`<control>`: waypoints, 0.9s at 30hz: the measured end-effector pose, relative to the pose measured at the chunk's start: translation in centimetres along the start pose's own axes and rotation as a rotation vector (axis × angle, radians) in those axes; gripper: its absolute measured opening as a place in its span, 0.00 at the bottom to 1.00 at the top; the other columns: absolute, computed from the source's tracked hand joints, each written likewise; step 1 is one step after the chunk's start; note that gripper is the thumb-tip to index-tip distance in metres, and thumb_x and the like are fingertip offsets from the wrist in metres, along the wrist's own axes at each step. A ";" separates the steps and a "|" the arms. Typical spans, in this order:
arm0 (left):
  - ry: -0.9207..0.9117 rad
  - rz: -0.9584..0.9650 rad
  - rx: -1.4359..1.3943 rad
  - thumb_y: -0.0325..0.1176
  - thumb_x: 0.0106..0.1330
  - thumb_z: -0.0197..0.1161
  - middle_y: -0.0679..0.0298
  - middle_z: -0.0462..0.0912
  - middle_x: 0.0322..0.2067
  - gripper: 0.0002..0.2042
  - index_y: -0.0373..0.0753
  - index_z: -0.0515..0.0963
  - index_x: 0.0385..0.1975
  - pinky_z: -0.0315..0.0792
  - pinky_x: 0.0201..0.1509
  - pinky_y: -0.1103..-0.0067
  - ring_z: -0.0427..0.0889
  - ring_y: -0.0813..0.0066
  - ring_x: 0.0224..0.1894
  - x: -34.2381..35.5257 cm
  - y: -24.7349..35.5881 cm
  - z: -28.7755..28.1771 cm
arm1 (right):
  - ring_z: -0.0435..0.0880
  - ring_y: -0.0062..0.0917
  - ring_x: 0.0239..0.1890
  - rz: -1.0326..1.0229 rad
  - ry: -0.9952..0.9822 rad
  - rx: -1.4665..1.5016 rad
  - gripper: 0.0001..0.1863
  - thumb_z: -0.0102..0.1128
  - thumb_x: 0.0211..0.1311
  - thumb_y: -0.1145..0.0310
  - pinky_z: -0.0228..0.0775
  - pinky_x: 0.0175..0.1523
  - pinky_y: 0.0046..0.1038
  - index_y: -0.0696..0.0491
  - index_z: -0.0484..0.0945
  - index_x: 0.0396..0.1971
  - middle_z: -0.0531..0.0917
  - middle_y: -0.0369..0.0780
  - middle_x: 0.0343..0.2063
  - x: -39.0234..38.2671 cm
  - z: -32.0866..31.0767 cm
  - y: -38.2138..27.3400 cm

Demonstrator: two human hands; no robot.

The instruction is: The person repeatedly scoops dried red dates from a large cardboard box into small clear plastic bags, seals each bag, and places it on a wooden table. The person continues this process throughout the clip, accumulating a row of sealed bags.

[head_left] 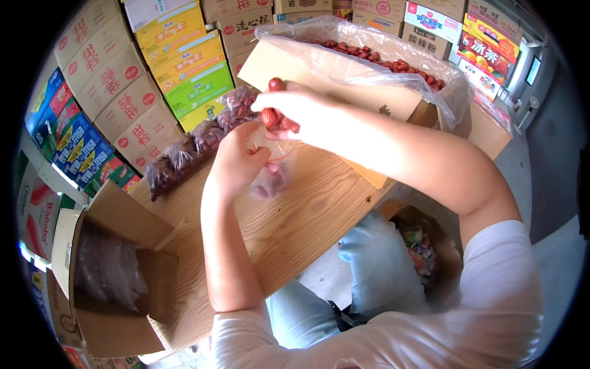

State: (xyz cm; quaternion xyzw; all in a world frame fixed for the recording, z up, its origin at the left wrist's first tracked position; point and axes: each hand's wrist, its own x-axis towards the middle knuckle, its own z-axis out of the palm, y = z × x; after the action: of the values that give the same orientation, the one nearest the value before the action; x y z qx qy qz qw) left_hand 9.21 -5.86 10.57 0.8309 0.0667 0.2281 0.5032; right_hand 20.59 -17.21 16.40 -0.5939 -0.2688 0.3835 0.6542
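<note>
Stacked cartons (117, 80) in red, yellow, green and blue fill the upper left of the frame, behind a wooden tabletop (307, 215) that runs across the centre.

Right hand (295, 107), upper centre: fingers closed around a small bunch of red dates (273, 117), one more date sitting on top of the knuckles. The hand hovers directly above a clear zip bag (276, 166).

Left hand (236, 160), centre: gripping the near edge of that bag at its mouth, holding it upright on the tabletop. A few dates show through the plastic at the bottom.

Large cardboard box (344, 86) lined with clear plastic, upper right, holds a heap of loose red dates; it stands just behind the right hand.

Row of filled bags of dates (196, 144) lies on the table left of the hands.

Open cardboard box (117, 277), lower left, contains folded clear plastic bags.
</note>
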 end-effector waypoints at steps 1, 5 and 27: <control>-0.008 -0.007 -0.034 0.21 0.54 0.55 0.48 0.82 0.40 0.23 0.23 0.70 0.53 0.78 0.35 0.78 0.87 0.69 0.28 0.0 0.3 0.1 | 0.77 0.23 0.25 0.020 -0.008 0.005 0.07 0.64 0.56 0.69 0.76 0.37 0.32 0.51 0.74 0.30 0.77 0.35 0.21 0.7 0.1 0.6; 0.055 0.007 -0.059 0.21 0.56 0.54 0.52 0.83 0.36 0.18 0.24 0.71 0.48 0.77 0.29 0.79 0.86 0.71 0.26 0.2 0.8 0.9 | 0.77 0.24 0.24 -0.025 0.176 0.050 0.13 0.64 0.56 0.72 0.75 0.33 0.33 0.52 0.70 0.38 0.77 0.37 0.23 2.0 1.1 2.2; 0.085 -0.052 -0.077 0.19 0.55 0.53 0.53 0.82 0.28 0.20 0.22 0.70 0.50 0.76 0.26 0.80 0.86 0.70 0.24 0.7 0.2 1.3 | 0.74 0.29 0.53 -0.041 0.046 0.091 0.15 0.55 0.59 0.58 0.48 0.65 0.37 0.52 0.77 0.41 0.82 0.39 0.43 1.0 1.0 1.9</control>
State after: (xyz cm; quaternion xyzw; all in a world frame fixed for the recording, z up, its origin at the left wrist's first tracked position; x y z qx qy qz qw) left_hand 10.36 -6.75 10.51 0.7984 0.1007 0.2525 0.5373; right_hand 20.04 -15.81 14.59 -0.5666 -0.2483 0.3682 0.6941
